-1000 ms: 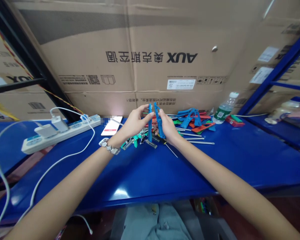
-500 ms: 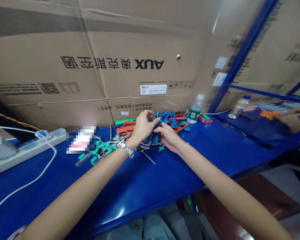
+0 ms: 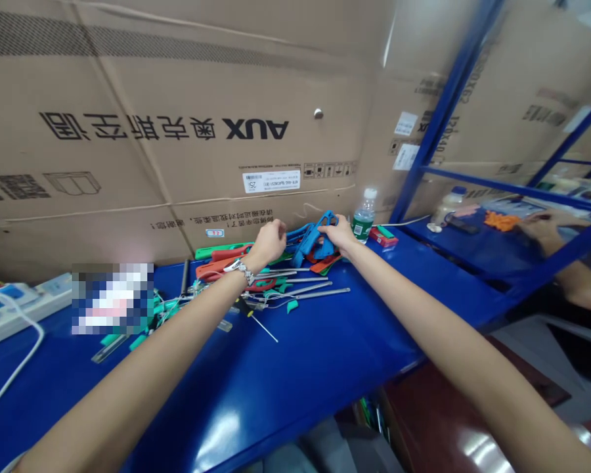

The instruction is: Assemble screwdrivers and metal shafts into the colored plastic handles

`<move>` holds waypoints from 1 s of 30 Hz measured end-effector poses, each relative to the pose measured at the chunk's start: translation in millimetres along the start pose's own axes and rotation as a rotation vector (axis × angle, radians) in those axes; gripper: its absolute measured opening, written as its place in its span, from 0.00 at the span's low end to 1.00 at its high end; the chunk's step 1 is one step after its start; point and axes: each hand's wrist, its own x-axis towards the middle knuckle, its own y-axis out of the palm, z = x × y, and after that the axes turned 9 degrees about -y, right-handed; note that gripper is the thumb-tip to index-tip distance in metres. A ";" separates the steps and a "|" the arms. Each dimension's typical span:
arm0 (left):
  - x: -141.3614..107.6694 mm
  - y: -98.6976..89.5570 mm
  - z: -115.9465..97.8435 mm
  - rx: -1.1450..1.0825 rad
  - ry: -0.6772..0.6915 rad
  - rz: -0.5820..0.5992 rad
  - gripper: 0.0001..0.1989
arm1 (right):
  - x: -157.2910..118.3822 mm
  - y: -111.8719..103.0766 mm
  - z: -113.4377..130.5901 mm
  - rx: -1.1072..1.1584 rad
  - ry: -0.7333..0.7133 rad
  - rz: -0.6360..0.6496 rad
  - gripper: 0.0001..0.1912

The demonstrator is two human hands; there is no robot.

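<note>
Around the end of a bunch of blue plastic pieces (image 3: pixel 311 244), my right hand (image 3: pixel 342 235) closes its fingers, lifting them a little over the pile. The pieces are long and have cut-out openings; their exact kind does not show. My left hand (image 3: pixel 270 243), with a metal bracelet at the wrist, is beside them on the left. Its fingers are curled, and whatever they may hold is hidden. Below both hands lie red handles (image 3: pixel 217 265), a green handle (image 3: pixel 211 251) and several thin metal rods (image 3: pixel 320 286). A small screwdriver (image 3: pixel 262 324) points toward the table's front.
Green-capped pieces (image 3: pixel 165 306) lie to the left, near a power strip (image 3: pixel 54 292) with a white cable. A water bottle (image 3: pixel 363 218) and a red box (image 3: pixel 383 238) stand right of the pile. Cardboard (image 3: pixel 177 171) backs the table. Another person's hand (image 3: pixel 544 230) is far right.
My hands have moved apart, the right one drawing the blue pieces rightward, the left shifting left. Metal rods now show beneath. The whole view has turned somewhat to the right.
</note>
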 end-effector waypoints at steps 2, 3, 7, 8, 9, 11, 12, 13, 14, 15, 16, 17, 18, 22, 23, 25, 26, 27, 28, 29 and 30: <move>8.7 5.1 10.5 0.055 0.001 0.048 0.14 | 12.6 3.2 -2.7 -0.197 -0.060 -0.018 0.41; 12.5 7.7 13.9 0.072 0.000 0.064 0.14 | 16.3 5.5 -4.6 -0.324 -0.091 -0.011 0.42; 22.8 15.8 15.4 0.114 0.003 0.094 0.16 | 16.5 14.3 -15.8 -0.753 -0.207 0.015 0.38; 24.1 17.1 13.3 0.110 0.013 0.096 0.16 | 14.6 15.5 -18.9 -0.805 -0.227 0.005 0.36; 24.9 18.1 10.6 0.102 0.027 0.098 0.17 | 12.7 16.1 -21.8 -0.837 -0.240 -0.008 0.35; 25.3 19.8 4.1 0.079 0.063 0.109 0.18 | 9.7 15.3 -27.1 -0.842 -0.241 -0.022 0.34; 25.2 20.8 0.8 0.066 0.084 0.117 0.19 | 8.8 14.1 -29.5 -0.825 -0.236 -0.021 0.34; 24.9 21.8 -2.1 0.055 0.104 0.125 0.19 | 8.1 12.4 -31.7 -0.805 -0.234 -0.018 0.33; 24.7 22.7 -4.4 0.045 0.122 0.132 0.19 | 7.3 10.5 -33.8 -0.784 -0.235 -0.014 0.33; 24.3 23.5 -5.9 0.034 0.140 0.138 0.19 | 6.2 8.3 -35.8 -0.766 -0.244 -0.011 0.32; 23.9 23.7 -6.3 0.023 0.156 0.142 0.18 | 4.7 6.0 -37.5 -0.754 -0.260 -0.007 0.31; 23.2 23.1 -5.6 0.009 0.168 0.143 0.18 | 2.5 3.7 -38.9 -0.749 -0.284 -0.005 0.31; 21.9 21.3 -3.6 -0.008 0.176 0.139 0.18 | -0.5 1.6 -39.8 -0.749 -0.313 -0.006 0.30; 7.9 -2.5 16.9 -0.076 0.208 0.061 0.15 | -18.7 -0.5 -35.6 -0.748 -0.483 0.014 0.26; 1.7 -12.2 24.9 -0.081 0.219 0.042 0.13 | -24.3 1.9 -32.3 -0.737 -0.542 0.041 0.24; -13.4 -33.3 43.3 -0.075 0.214 -0.002 0.13 | -35.9 11.3 -23.6 -0.705 -0.663 0.157 0.18; -21.6 -43.6 53.4 -0.052 0.208 -0.009 0.12 | -41.6 18.4 -18.7 -0.691 -0.719 0.242 0.15; -29.8 -53.2 63.7 -0.015 0.199 -0.014 0.12 | -47.2 26.7 -13.7 -0.681 -0.768 0.339 0.13; -37.8 -61.7 74.0 0.020 0.182 -0.018 0.11 | -52.5 36.0 -9.1 -0.678 -0.804 0.424 0.12; -45.4 -68.8 84.1 0.055 0.157 -0.015 0.11 | -57.4 45.8 -5.0 -0.681 -0.831 0.499 0.11; -52.3 -74.6 93.6 0.089 0.130 -0.012 0.11 | -61.6 55.9 -1.6 -0.688 -0.850 0.560 0.11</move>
